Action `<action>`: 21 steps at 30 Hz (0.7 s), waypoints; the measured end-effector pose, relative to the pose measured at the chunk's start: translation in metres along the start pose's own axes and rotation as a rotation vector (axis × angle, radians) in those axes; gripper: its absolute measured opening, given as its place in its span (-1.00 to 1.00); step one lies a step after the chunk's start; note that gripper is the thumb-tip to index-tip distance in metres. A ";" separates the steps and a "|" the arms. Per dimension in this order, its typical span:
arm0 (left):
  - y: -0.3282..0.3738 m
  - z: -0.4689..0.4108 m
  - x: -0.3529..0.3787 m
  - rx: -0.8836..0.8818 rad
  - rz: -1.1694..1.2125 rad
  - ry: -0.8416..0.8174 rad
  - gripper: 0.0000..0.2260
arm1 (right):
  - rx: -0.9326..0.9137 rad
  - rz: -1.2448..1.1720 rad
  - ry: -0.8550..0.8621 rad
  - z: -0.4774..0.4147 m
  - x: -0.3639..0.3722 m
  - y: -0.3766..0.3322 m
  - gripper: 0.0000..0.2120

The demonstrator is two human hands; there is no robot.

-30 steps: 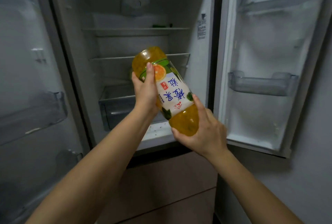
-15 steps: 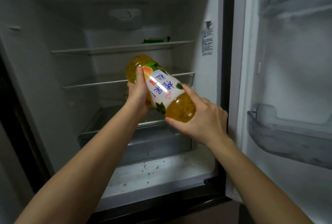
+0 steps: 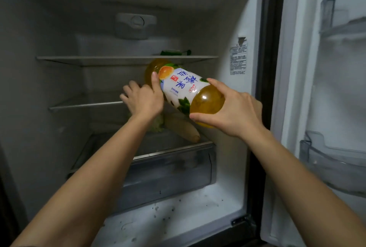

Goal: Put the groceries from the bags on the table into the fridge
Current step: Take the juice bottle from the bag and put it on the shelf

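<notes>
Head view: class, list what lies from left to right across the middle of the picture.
Left hand → orange juice bottle with white label → right hand → clear plastic door bin.

The bottle [image 3: 186, 92] is clear, glossy plastic, its label [image 3: 178, 82] a smooth film with a soft sheen (a glare spot sits on the bare end, at 4 o'clock of the label). At 6 o'clock of it the drawer [image 3: 168, 171] is smoky translucent plastic; the shelf [image 3: 118, 59] at 12 looks like glass. The fridge wall [image 3: 49, 29] is smooth white plastic, the door bin [image 3: 334, 167] at 3 o'clock clear plastic, the sticker [image 3: 238, 58] matt paper
</notes>
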State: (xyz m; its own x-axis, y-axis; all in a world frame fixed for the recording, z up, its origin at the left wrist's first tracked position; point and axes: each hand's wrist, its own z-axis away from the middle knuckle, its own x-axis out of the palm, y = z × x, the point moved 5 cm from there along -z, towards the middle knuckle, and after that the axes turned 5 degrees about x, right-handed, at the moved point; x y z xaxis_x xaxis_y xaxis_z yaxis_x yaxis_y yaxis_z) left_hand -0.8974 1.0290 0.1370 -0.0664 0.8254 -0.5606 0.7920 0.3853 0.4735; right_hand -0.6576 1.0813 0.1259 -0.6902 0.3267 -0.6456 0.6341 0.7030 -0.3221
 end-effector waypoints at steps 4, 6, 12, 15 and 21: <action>-0.019 -0.013 0.018 0.201 -0.232 -0.031 -0.40 | 0.014 -0.015 -0.029 -0.029 -0.013 -0.013 -0.05; -0.022 -0.012 0.023 0.290 -0.357 -0.043 -0.47 | 0.024 0.044 -0.014 -0.049 -0.013 -0.022 -0.04; -0.034 -0.010 0.026 0.476 -0.469 0.002 -0.55 | 0.081 0.224 0.041 -0.103 0.020 -0.042 -0.08; -0.036 -0.008 0.026 0.518 -0.485 0.074 -0.54 | 0.113 0.261 0.088 -0.122 0.039 -0.043 -0.09; -0.038 -0.012 0.031 0.529 -0.539 0.138 -0.57 | 0.214 0.171 0.095 -0.145 0.074 -0.033 -0.14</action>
State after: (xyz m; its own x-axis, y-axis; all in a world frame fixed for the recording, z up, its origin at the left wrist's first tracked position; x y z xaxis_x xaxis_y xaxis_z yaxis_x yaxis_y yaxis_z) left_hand -0.9369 1.0451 0.1097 -0.5734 0.6366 -0.5157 0.8113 0.5290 -0.2490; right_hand -0.7801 1.1741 0.1893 -0.5899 0.4939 -0.6389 0.7964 0.4864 -0.3594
